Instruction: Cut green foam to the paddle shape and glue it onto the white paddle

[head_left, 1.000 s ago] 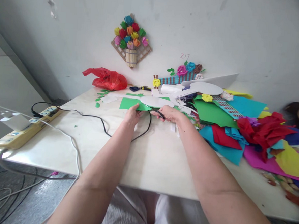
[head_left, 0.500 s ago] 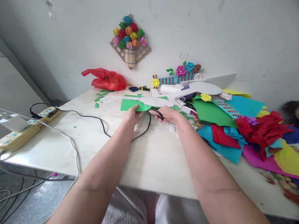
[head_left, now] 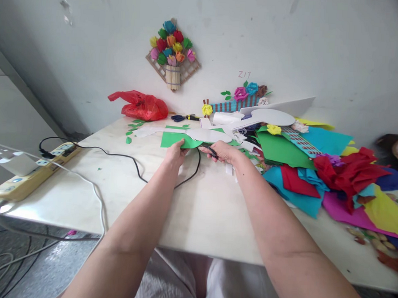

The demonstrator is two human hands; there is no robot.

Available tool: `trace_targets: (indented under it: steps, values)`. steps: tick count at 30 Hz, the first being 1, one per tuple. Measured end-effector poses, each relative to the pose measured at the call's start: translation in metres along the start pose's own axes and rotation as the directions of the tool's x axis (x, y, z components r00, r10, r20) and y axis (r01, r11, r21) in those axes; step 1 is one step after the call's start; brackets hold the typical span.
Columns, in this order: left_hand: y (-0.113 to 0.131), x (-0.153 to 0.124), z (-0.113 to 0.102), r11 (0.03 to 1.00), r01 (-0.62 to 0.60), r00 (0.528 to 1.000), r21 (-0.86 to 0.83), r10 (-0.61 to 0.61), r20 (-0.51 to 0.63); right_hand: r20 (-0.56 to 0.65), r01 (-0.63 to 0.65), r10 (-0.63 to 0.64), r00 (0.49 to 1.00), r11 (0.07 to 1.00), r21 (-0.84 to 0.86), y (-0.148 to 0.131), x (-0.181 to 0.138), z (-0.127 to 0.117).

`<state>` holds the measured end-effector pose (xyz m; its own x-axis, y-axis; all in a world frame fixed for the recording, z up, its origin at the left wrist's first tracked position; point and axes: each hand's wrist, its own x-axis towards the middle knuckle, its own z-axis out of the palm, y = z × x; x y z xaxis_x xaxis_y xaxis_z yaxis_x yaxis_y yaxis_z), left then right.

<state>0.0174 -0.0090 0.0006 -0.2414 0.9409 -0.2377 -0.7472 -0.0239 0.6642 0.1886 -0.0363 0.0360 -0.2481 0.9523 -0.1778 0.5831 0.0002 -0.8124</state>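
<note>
My left hand point(head_left: 174, 155) pinches the near edge of a green paper sheet point(head_left: 175, 139) lying on the white table point(head_left: 195, 202). A white oval cut-out point(head_left: 208, 135) rests on top of the green sheet. My right hand point(head_left: 223, 151) is closed round a small black tool point(head_left: 211, 151), held just right of the sheet's edge; a black cable point(head_left: 190, 175) runs from under my hands toward the left. Both forearms stretch out from the bottom of the view.
A heap of coloured paper point(head_left: 335, 175) covers the table's right side. A red plastic bag point(head_left: 141, 105) and blue-handled scissors point(head_left: 180, 117) lie at the back. A yellow power strip point(head_left: 32, 170) with cables sits at the left edge. Paper flower crafts point(head_left: 173, 48) hang on the wall.
The camera has shifted slightly; my hands, the green sheet and the black tool stay about where they were.
</note>
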Motion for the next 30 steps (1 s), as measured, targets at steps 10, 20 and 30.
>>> trace_targets:
  steps: [10,20,30]
  values:
    - [-0.0023,0.0042,-0.0011,1.0,-0.008,1.0,-0.011,0.008,0.005,-0.029,0.01,-0.01,1.0,1.0,-0.007,-0.0018,-0.0004,0.0022]
    - [0.0003,-0.0023,0.0021,1.0,-0.002,1.0,-0.002,0.002,-0.011,0.0,-0.012,0.012,1.0,1.0,0.027,-0.0066,-0.0046,0.0049]
    - [-0.0063,-0.0039,0.0026,1.0,-0.001,0.999,0.013,0.0,0.033,-0.01,-0.014,0.014,1.0,0.999,0.034,-0.0058,-0.0046,0.0045]
